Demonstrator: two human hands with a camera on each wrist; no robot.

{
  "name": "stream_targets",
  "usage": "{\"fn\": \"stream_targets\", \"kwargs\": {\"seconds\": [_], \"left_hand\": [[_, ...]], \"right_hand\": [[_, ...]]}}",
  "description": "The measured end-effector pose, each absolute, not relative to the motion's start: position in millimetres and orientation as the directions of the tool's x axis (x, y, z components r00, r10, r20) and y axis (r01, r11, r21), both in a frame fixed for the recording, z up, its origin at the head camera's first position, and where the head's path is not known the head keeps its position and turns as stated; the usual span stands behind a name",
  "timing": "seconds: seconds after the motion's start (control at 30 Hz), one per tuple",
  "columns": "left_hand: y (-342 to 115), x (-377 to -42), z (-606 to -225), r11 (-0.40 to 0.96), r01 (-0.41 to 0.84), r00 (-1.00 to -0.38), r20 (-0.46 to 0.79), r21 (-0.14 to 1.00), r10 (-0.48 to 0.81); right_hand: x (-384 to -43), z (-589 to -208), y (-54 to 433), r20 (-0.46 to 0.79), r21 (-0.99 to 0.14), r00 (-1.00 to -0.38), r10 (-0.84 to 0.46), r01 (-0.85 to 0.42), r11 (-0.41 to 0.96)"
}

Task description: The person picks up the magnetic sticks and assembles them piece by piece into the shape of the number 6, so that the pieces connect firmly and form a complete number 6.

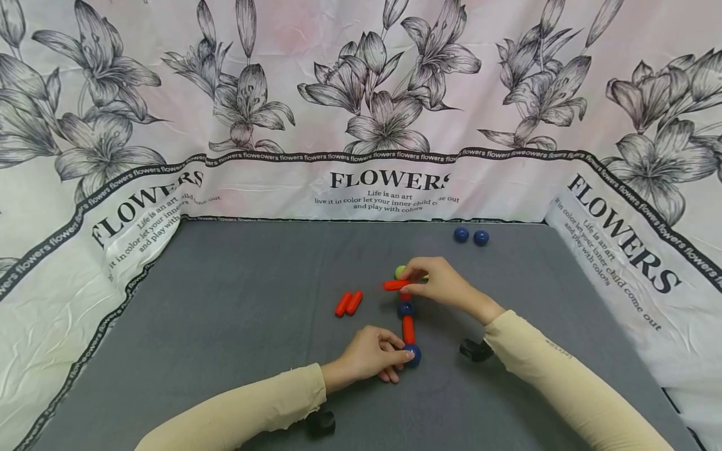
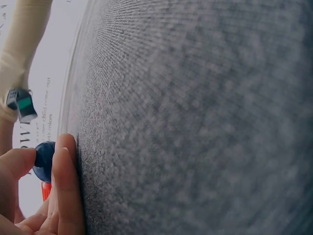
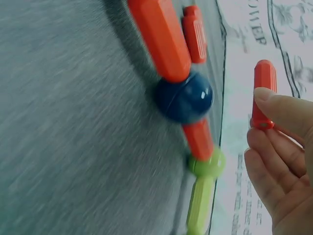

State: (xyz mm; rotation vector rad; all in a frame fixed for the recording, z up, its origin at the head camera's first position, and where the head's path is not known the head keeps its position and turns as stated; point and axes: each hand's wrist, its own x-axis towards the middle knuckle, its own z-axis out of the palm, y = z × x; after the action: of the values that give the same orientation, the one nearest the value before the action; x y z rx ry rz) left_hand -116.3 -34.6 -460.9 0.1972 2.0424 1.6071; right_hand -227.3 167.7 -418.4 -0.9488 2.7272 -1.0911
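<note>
My left hand (image 1: 369, 354) pinches a blue ball (image 1: 415, 357) between thumb and fingers, at the near end of a chain of toy rods and balls. From that ball a red rod (image 1: 408, 329) runs to a second blue ball (image 1: 405, 309). Beyond it, another red rod (image 3: 198, 139) leads to a green ball (image 3: 207, 164), which has a green rod (image 3: 200, 203) joined to it. Raised over the far part of the chain, my right hand (image 1: 439, 280) holds a loose red rod (image 1: 393, 285) by one end between thumb and fingertips.
Two loose red rods (image 1: 348, 304) lie side by side left of the chain. Near the back edge of the grey tabletop (image 1: 254, 275) sit two more blue balls (image 1: 470, 237). A flower-printed cloth (image 1: 389, 188) rises behind and along both sides.
</note>
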Motion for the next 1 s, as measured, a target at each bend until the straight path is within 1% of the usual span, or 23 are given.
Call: {"fn": "stream_targets", "kwargs": {"seconds": [0.1, 0.47, 0.67, 1.0], "left_hand": [[-34.0, -116.4, -460.4, 0.28, -0.212, -0.847, -0.319, 0.936, 0.425], [-32.1, -118.1, -457.2, 0.282, -0.227, -0.838, -0.335, 0.932, 0.432], [-30.9, -121.4, -459.2, 0.293, -0.239, -0.832, -0.35, 0.926, 0.43], [-30.0, -125.1, -459.7, 0.295, -0.23, -0.835, -0.344, 0.927, 0.431]], "right_hand": [[-222.3, -421.3, 183.3, 0.154, -0.654, -0.844, -0.515, -0.477, 0.587], [-205.4, -436.4, 229.8, 0.095, -0.658, -0.9, -0.425, -0.378, 0.651], [-202.3, -444.1, 242.0, 0.082, -0.674, -0.91, -0.407, -0.351, 0.65], [-203.6, -450.5, 241.8, 0.068, -0.665, -0.909, -0.411, -0.348, 0.66]]}}
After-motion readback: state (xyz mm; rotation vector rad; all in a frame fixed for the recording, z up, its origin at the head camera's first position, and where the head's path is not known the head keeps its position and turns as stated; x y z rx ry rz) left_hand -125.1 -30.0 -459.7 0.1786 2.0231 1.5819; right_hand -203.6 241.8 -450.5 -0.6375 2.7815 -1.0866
